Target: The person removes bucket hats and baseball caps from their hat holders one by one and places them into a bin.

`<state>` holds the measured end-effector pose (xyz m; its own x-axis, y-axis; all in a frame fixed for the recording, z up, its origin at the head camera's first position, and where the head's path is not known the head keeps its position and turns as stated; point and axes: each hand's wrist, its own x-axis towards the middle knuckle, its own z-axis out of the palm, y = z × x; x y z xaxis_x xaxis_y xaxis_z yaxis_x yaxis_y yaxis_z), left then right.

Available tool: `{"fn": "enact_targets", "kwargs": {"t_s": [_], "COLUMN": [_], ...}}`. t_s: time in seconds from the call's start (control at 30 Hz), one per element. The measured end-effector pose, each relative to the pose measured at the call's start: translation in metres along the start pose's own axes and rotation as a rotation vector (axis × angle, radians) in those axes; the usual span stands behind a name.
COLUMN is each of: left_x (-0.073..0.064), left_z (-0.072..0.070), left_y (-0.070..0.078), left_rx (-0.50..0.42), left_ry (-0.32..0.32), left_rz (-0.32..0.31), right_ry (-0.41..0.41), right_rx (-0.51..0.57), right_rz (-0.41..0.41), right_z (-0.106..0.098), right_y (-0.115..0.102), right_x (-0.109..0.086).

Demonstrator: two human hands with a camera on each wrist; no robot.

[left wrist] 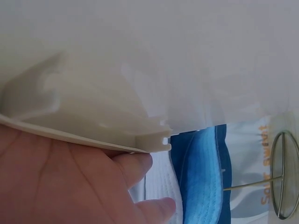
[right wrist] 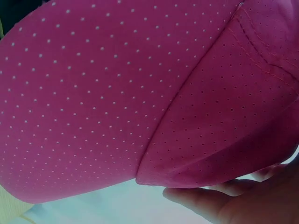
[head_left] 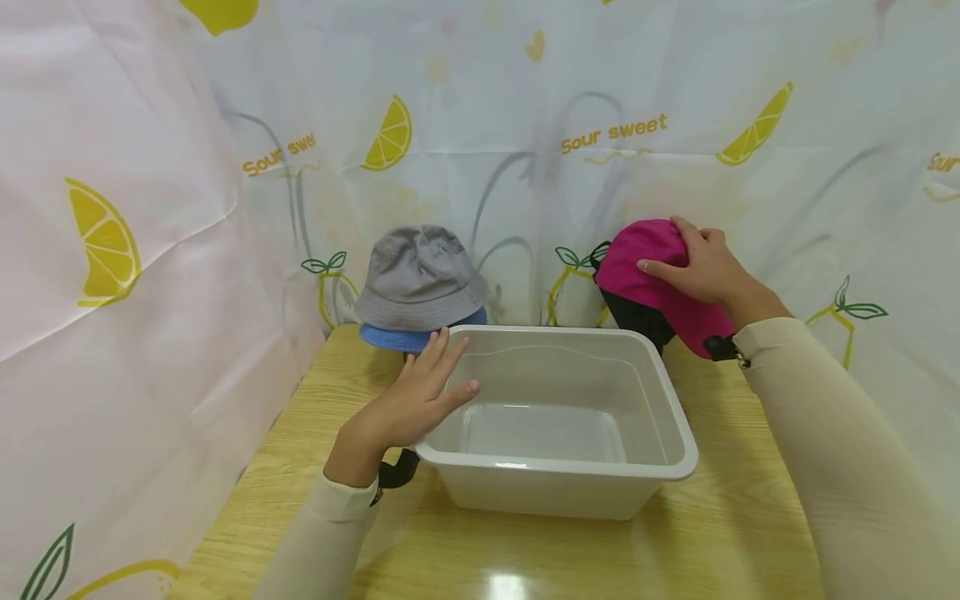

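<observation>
My right hand (head_left: 705, 267) grips the crown of a magenta baseball cap (head_left: 637, 258), thumb on its near side. The cap tilts with its brim down toward my wrist; a black cap (head_left: 636, 319) shows below it. In the right wrist view small perforations cover the magenta cap (right wrist: 93, 102), and fingertips (right wrist: 194, 196) lie along its edge. My left hand (head_left: 408, 404) rests on the left rim of a beige plastic basin (head_left: 555, 468), fingers extended. Just beyond it a grey bucket hat (head_left: 420, 275) sits over a blue hat (head_left: 393, 337).
The basin stands on a wood-grain table (head_left: 570, 558), between the two groups of hats. A white curtain (head_left: 465, 100) printed with lemons hangs behind the table and along its left side. Black straps circle both wrists.
</observation>
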<state>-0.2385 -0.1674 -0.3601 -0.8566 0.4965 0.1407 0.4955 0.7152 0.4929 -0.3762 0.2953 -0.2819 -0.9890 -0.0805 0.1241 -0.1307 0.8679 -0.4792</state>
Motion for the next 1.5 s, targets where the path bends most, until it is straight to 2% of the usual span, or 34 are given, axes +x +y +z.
{"fn": "enact_targets", "kwargs": {"t_s": [0.37,0.53,0.87,1.37,1.5], "left_x": [-0.0018,-0.0024,-0.0003,0.0004,-0.0007], "left_z": [-0.0017,-0.0013,0.0002,-0.0009,-0.0014], "left_y": [0.0017,0.0021,0.003,0.0008,0.001], "left_rx": [-0.03,-0.043,-0.057,-0.044,-0.047], "left_ry": [0.0,-0.001,-0.012,-0.007,-0.009], "left_rz": [-0.008,-0.011,-0.015,-0.013,-0.016], "right_ry": [0.045,0.074,0.12,0.286,0.317], "right_rx": [0.014,-0.014,-0.095,-0.132,-0.132], "right_rz": [-0.031,-0.032,-0.087,-0.16,-0.15], "right_z": [0.0035,0.0043,0.006,0.0046,-0.0001], "right_y": [0.0006,0.0011,0.0044,0.002,0.001], "right_x": [0.0027,0.0027,-0.0003,-0.0014,-0.0024]}}
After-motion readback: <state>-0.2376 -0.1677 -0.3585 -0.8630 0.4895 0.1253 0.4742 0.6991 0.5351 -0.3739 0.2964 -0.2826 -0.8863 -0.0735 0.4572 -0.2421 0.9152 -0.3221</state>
